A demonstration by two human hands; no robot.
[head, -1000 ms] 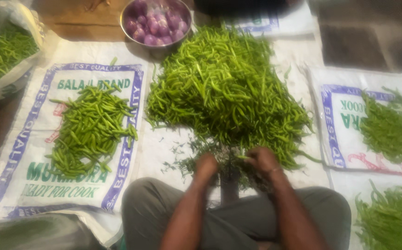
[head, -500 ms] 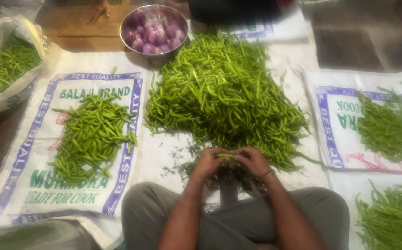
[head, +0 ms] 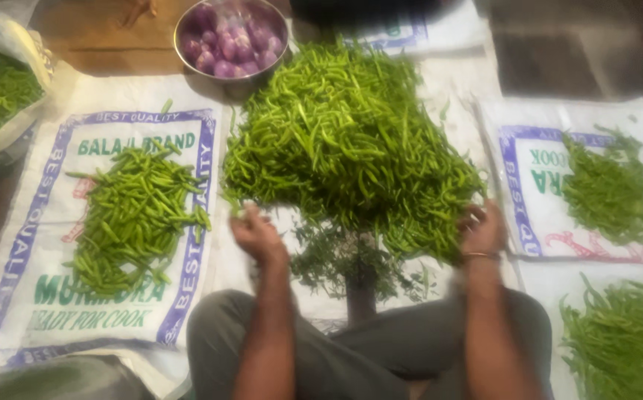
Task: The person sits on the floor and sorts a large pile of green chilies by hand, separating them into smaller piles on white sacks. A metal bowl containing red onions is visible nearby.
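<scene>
Your hands have spread apart since a moment ago: your left hand [head: 257, 235] now sits loosely curled at the left near edge of the big chilli heap [head: 351, 141], seemingly pinching a chilli, while your right hand [head: 482, 228] grips chillies at its right edge. A smaller sorted pile [head: 132, 215] lies left; an onion bowl [head: 231, 37] stands far.

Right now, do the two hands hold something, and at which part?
It cannot be told for certain. The left hand is curled at the edge of the big chilli pile; the right hand reaches into it. The blur hides any grip.
</scene>
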